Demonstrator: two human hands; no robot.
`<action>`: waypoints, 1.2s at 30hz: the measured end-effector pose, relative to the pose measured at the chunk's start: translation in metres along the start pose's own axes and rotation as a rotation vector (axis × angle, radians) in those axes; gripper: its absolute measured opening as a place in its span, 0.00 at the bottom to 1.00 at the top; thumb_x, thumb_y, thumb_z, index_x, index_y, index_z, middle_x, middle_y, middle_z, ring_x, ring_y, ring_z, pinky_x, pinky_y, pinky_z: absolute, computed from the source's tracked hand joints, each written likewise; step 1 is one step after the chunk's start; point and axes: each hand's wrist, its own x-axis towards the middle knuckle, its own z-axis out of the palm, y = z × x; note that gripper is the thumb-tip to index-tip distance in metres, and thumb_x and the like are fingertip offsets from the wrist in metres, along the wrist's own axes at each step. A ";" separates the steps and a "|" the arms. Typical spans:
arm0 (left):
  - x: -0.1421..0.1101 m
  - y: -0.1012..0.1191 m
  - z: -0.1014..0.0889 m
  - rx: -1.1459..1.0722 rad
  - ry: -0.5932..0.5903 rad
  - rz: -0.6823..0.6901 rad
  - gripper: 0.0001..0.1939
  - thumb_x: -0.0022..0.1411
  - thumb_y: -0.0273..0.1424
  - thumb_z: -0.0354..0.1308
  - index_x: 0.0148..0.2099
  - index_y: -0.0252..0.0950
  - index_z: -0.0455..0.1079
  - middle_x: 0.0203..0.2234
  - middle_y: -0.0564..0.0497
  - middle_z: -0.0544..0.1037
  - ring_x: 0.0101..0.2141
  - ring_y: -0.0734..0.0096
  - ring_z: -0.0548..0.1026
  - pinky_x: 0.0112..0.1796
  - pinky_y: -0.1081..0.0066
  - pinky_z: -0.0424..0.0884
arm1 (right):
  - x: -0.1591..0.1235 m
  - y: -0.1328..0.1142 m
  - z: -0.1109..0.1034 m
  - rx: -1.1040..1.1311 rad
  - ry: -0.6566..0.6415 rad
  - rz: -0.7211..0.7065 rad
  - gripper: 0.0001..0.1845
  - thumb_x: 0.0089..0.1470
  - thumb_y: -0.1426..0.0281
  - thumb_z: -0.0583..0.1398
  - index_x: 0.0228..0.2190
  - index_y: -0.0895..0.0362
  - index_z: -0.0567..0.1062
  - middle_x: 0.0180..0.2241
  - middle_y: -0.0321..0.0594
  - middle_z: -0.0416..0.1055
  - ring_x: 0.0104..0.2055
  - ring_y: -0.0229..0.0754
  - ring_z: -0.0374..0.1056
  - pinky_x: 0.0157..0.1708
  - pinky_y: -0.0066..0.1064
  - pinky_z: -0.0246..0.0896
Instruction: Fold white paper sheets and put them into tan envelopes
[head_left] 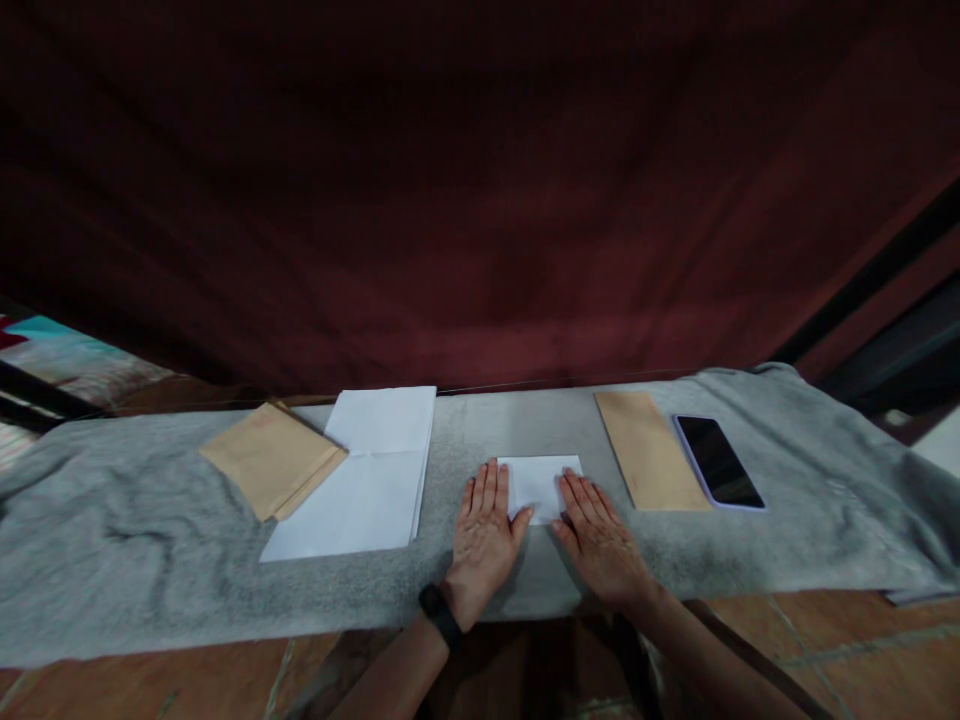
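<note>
A small folded sheet of white paper [541, 480] lies flat on the grey cloth between my hands. My left hand [484, 530] rests flat on its left edge, fingers stretched out and thumb pointing inward. On the opposite edge, my right hand [602, 535] presses down flat, its fingers also extended. Neither hand grips anything. Just right of my right hand is a brown envelope [651, 450]. To the left of my left hand sits a stack of larger white sheets [367, 490] with a crease across them.
Several brown envelopes [266, 455] are piled at the left, overlapping the white sheets. A phone with a purple case [720, 462] lies at the right. The grey cloth [142, 540] covers the work surface, and a dark red curtain [480, 200] hangs behind it.
</note>
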 end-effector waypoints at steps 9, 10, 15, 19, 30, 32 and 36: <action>-0.002 -0.005 -0.004 0.011 -0.028 -0.016 0.31 0.74 0.41 0.44 0.72 0.31 0.52 0.68 0.40 0.59 0.68 0.55 0.56 0.65 0.51 0.59 | -0.004 0.009 0.000 0.011 0.000 0.018 0.38 0.69 0.58 0.49 0.71 0.60 0.42 0.68 0.50 0.55 0.68 0.51 0.55 0.66 0.46 0.52; -0.002 -0.006 -0.004 0.014 -0.038 -0.017 0.30 0.74 0.40 0.43 0.72 0.31 0.53 0.69 0.40 0.59 0.68 0.55 0.56 0.65 0.52 0.58 | -0.005 0.010 0.000 0.013 -0.007 0.022 0.38 0.69 0.58 0.49 0.71 0.60 0.42 0.69 0.50 0.55 0.69 0.51 0.55 0.66 0.46 0.52; -0.003 -0.010 -0.009 0.018 -0.086 -0.035 0.28 0.74 0.38 0.42 0.72 0.33 0.54 0.70 0.44 0.56 0.69 0.56 0.55 0.66 0.53 0.57 | -0.006 0.013 0.000 0.013 -0.016 0.039 0.39 0.69 0.57 0.49 0.71 0.59 0.41 0.69 0.49 0.55 0.69 0.50 0.54 0.66 0.46 0.52; -0.003 -0.012 -0.013 0.017 -0.125 -0.047 0.28 0.74 0.36 0.42 0.72 0.35 0.53 0.70 0.46 0.55 0.69 0.57 0.54 0.66 0.53 0.56 | -0.008 0.015 0.000 0.008 -0.016 0.047 0.39 0.69 0.57 0.49 0.71 0.59 0.41 0.69 0.49 0.55 0.69 0.50 0.54 0.66 0.46 0.53; -0.003 -0.012 -0.013 0.003 -0.044 -0.054 0.28 0.72 0.32 0.44 0.72 0.35 0.54 0.70 0.44 0.57 0.69 0.55 0.54 0.66 0.49 0.56 | -0.007 0.017 -0.003 -0.012 -0.017 0.033 0.38 0.70 0.58 0.48 0.71 0.59 0.40 0.69 0.50 0.55 0.69 0.50 0.55 0.66 0.46 0.53; -0.002 -0.007 -0.015 -0.024 -0.029 -0.022 0.28 0.73 0.32 0.43 0.72 0.34 0.52 0.70 0.43 0.56 0.69 0.57 0.53 0.66 0.50 0.57 | -0.007 0.016 -0.003 -0.012 -0.017 0.038 0.38 0.70 0.58 0.48 0.71 0.60 0.40 0.68 0.50 0.55 0.68 0.50 0.56 0.66 0.47 0.52; -0.002 0.009 -0.019 -0.094 -0.068 0.124 0.28 0.74 0.32 0.42 0.72 0.30 0.51 0.70 0.42 0.56 0.70 0.61 0.52 0.66 0.55 0.58 | -0.005 0.014 -0.002 -0.016 -0.024 0.045 0.36 0.69 0.58 0.48 0.70 0.61 0.48 0.68 0.51 0.57 0.68 0.51 0.56 0.66 0.47 0.52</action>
